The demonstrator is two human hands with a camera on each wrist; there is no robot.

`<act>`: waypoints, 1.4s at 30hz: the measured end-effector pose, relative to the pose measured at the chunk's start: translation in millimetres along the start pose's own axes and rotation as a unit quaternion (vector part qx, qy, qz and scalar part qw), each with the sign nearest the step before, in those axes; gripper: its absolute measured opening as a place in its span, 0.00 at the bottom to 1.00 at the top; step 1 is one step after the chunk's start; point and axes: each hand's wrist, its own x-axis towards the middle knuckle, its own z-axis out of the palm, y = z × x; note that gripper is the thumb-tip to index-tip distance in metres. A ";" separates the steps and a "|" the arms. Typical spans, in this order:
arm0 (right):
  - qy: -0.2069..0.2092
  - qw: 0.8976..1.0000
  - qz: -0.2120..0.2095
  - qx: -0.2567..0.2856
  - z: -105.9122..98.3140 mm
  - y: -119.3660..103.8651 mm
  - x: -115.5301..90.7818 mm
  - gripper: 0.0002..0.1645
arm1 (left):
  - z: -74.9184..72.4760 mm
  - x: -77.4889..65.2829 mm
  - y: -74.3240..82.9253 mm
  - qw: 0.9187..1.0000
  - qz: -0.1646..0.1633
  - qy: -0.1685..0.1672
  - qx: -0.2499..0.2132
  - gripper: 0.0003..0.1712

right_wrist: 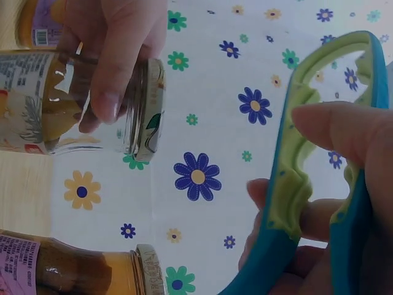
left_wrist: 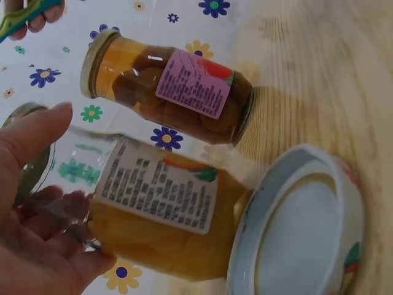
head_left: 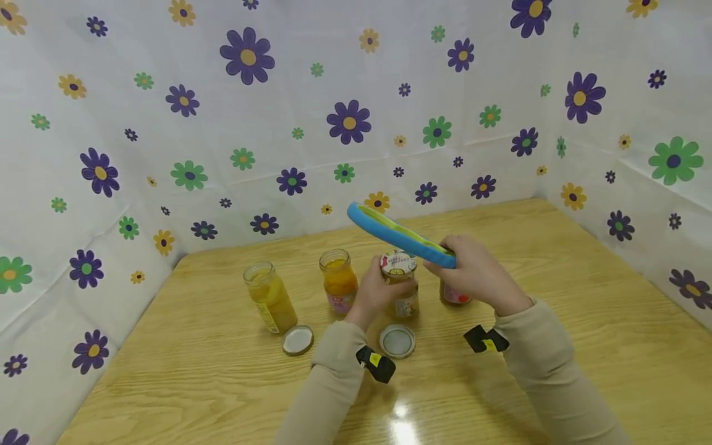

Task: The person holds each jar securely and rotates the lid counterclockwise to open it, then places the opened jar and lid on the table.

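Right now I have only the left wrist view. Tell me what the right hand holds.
Observer: The right hand grips a blue and green opener, clear of the lidded jar that the left hand holds.
Operator: Count the open jars.
Observer: Two, the left jar and the middle jar, both lidless.
Operator: Report loose lids.
Observer: Two on the table: left lid and right lid.

The head view looks forward and down from above the near table edge (head_left: 167, 371). Both wrist views sit very close, turned sideways, sharing the capped jar (head_left: 399, 281) (left_wrist: 159, 209) (right_wrist: 73, 104).
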 end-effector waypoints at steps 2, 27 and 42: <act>0.008 1.000 0.011 0.009 -0.5 -0.2 -0.3 0.19 | 0.4 -5.1 6.3 1.000 -0.001 -0.026 0.002 0.32; 0.005 0.999 0.026 0.023 -0.5 -4.7 -4.2 0.25 | 5.8 -59.9 19.0 0.979 0.029 -0.198 0.028 0.32; 0.000 1.000 0.014 0.016 1.2 -7.5 -4.6 0.21 | -34.5 -62.0 -1.6 0.992 0.040 -0.120 0.007 0.30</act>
